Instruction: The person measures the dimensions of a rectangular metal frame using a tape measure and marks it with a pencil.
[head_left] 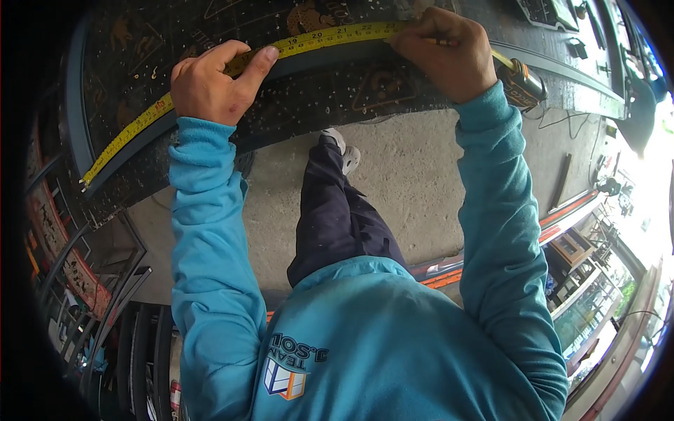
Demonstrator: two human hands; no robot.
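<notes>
The yellow blade of a tape measure (317,41) runs in a shallow arc along a grey metal bar (309,63) at the near edge of a dark, paint-specked table (175,28). Thumb and fingers of my left hand (217,83) are closed on the blade, left of the 19 mark. My right hand (455,52) is pinched at the blade just past the 23 mark, with a short pencil-like stick (442,43) between its fingers. Beyond that hand lies the tape case (525,84). At the far left, the blade's hooked end (84,184) sits by the bar's corner.
Grey metal bars also run along the table's left side (76,91) and towards the right (562,70). Below the table is a concrete floor (414,182), where my shoes (344,151) stand. Metal racks (133,259) are at left; orange-red bars (576,210) lie at right.
</notes>
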